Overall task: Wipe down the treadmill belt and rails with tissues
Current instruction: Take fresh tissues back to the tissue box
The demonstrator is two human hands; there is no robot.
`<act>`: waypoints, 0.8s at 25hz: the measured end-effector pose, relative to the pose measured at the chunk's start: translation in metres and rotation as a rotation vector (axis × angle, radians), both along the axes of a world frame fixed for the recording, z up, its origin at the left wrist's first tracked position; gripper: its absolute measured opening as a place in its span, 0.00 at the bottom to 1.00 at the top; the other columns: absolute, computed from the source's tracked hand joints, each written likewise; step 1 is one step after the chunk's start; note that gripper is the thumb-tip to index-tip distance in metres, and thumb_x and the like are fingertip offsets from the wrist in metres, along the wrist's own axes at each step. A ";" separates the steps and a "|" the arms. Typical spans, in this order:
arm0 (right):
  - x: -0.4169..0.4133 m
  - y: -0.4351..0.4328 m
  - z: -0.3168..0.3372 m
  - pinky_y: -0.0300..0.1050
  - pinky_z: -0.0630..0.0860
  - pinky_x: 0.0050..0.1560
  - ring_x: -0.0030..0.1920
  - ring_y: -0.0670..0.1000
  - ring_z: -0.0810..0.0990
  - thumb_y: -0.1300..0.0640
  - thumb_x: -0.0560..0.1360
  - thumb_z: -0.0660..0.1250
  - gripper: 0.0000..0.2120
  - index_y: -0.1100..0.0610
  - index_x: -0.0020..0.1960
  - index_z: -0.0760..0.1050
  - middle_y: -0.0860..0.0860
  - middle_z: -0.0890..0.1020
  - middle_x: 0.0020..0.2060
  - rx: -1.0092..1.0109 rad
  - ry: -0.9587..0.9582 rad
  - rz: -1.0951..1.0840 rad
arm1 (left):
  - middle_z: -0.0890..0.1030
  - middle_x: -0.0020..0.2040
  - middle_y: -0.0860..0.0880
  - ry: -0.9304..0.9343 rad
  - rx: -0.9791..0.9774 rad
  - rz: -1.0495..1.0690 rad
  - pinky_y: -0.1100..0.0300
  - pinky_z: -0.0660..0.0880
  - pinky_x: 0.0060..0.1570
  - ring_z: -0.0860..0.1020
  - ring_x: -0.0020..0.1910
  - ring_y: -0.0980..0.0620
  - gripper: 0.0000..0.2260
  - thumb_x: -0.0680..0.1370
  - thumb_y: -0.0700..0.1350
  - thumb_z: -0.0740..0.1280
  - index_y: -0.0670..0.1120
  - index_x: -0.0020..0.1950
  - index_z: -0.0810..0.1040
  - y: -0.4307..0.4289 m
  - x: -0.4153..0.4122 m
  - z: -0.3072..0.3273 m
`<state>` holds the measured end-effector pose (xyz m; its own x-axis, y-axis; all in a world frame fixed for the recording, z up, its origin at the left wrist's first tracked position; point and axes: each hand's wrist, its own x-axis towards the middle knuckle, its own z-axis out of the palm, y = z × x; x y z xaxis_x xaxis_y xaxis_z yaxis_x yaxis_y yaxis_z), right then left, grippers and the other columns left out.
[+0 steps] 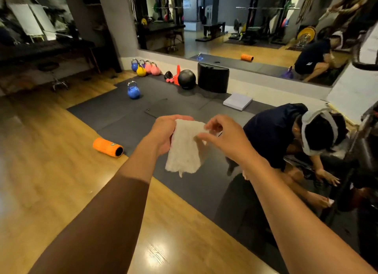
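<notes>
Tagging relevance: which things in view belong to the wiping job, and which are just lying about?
Job: tissue, held by left hand, pinched by right hand.
Lying about: orange foam roller, blue kettlebell, black medicine ball, flat white box.

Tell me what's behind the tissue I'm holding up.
Dark floor mat shows around the tissue; the patch directly behind it is hidden.

Gym room. Glossy wood floor (51, 171), light glare on it. Dark grey mats (122, 114) below wide wall mirror (235, 28). Coloured kettlebells (145, 68), black ball (186, 79), orange foam roller (108, 147) at mat edge.
</notes>
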<state>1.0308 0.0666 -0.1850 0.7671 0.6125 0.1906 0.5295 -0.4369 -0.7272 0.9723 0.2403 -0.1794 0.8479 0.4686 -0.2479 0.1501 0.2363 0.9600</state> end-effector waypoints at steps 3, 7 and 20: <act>0.079 0.055 -0.003 0.49 0.70 0.59 0.62 0.51 0.71 0.44 0.68 0.74 0.26 0.49 0.63 0.71 0.48 0.72 0.62 -0.097 -0.025 -0.064 | 0.83 0.49 0.40 -0.002 0.019 -0.034 0.49 0.80 0.45 0.82 0.49 0.41 0.10 0.75 0.37 0.66 0.40 0.55 0.82 0.046 0.058 0.013; 0.170 0.131 -0.008 0.46 0.75 0.43 0.45 0.53 0.79 0.51 0.72 0.71 0.12 0.55 0.51 0.77 0.54 0.81 0.46 0.024 0.191 -0.015 | 0.83 0.51 0.42 -0.047 0.088 -0.012 0.48 0.80 0.50 0.81 0.52 0.43 0.12 0.77 0.35 0.62 0.43 0.55 0.82 0.131 0.139 0.007; 0.481 0.359 -0.013 0.56 0.80 0.54 0.51 0.55 0.82 0.54 0.73 0.69 0.10 0.56 0.53 0.78 0.55 0.83 0.50 0.703 0.570 -0.435 | 0.81 0.46 0.43 -0.043 0.212 0.027 0.48 0.76 0.43 0.78 0.44 0.45 0.09 0.77 0.42 0.59 0.47 0.43 0.77 0.336 0.503 -0.014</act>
